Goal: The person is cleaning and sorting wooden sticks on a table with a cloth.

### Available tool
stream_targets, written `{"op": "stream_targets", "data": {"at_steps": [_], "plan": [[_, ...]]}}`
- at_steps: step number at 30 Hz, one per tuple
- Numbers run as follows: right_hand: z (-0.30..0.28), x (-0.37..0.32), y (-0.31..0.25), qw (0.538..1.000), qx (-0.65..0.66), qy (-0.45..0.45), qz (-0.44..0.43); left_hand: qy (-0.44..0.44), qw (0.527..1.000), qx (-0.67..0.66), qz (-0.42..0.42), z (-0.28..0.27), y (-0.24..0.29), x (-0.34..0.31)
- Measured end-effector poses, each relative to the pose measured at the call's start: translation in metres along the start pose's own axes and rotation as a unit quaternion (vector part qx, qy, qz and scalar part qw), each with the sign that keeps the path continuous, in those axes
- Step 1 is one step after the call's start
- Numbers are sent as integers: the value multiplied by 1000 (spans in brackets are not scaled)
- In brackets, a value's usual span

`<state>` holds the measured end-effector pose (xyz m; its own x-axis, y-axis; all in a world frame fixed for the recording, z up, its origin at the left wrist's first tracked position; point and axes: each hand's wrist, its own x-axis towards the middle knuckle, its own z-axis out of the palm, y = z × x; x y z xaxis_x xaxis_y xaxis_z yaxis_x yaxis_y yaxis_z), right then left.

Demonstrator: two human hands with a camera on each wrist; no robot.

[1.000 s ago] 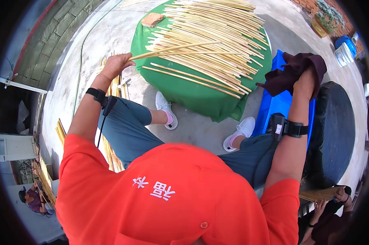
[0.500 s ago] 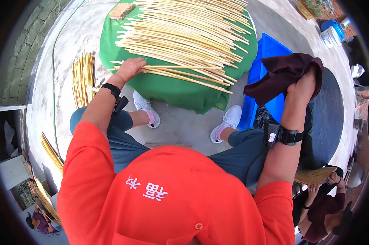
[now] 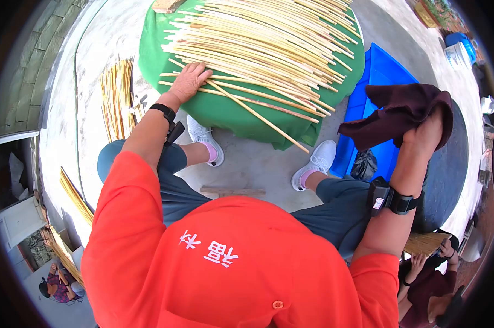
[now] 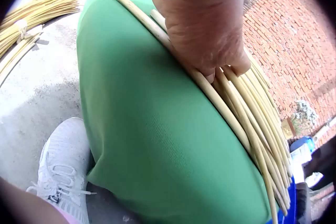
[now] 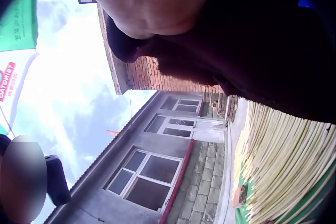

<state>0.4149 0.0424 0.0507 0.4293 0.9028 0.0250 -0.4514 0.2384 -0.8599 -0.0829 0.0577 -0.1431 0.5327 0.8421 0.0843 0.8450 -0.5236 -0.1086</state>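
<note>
- My left hand (image 3: 189, 81) lies flat, fingers straight, pressing the canes (image 3: 258, 44) at the near edge of the green-covered table (image 3: 241, 123).
- One loose cane (image 3: 260, 117) lies askew, its tip past the edge.
- My right hand (image 3: 425, 136) grips a dark cloth (image 3: 405, 109), raised above the blue tub (image 3: 384, 71).

Sticks (image 3: 269, 44) cover most of the desk (image 3: 230, 123); only its near green edge is bare. Open floor (image 3: 258, 164) lies between desk and knees. A blue bin (image 3: 384, 68) crowds the right.

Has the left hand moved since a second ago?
Yes. The left hand has come in from beyond the edge of the green table and now rests on the sticks there.
</note>
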Motion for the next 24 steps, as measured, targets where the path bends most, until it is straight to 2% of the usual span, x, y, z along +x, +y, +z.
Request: {"op": "stream_targets", "data": {"at_steps": [5, 7, 9, 11, 13, 15, 16, 19, 21, 24], "plan": [[7, -5, 1, 999, 9, -22, 23, -23, 999, 27, -39, 5, 8, -1], [11, -6, 5, 1000, 9, -20, 23, 5, 998, 19, -55, 9, 6, -4], [12, -6, 7, 1000, 9, -13, 22, -23, 993, 13, -111, 9, 5, -6], [14, -6, 7, 998, 9, -57, 24, -9, 994, 25, -104, 6, 12, -6], [20, -8, 8, 999, 13, -46, 23, 4, 995, 36, -95, 5, 25, -5], [20, -5, 9, 999, 16, -31, 19, 50, 993, -83, -66, 4, 47, -3], [18, -1, 9, 999, 12, -40, 18, 52, 992, -97, -59, 6, 56, -2], [19, 2, 11, 1000, 9, -24, 11, 22, 992, -98, -73, 12, 71, 3], [28, -6, 8, 1000, 3, 21, 14, 46, 994, -72, -69, 16, 71, 4], [26, -7, 6, 1000, 9, 1, 8, 43, 997, -62, -35, 11, 69, 10]]}}
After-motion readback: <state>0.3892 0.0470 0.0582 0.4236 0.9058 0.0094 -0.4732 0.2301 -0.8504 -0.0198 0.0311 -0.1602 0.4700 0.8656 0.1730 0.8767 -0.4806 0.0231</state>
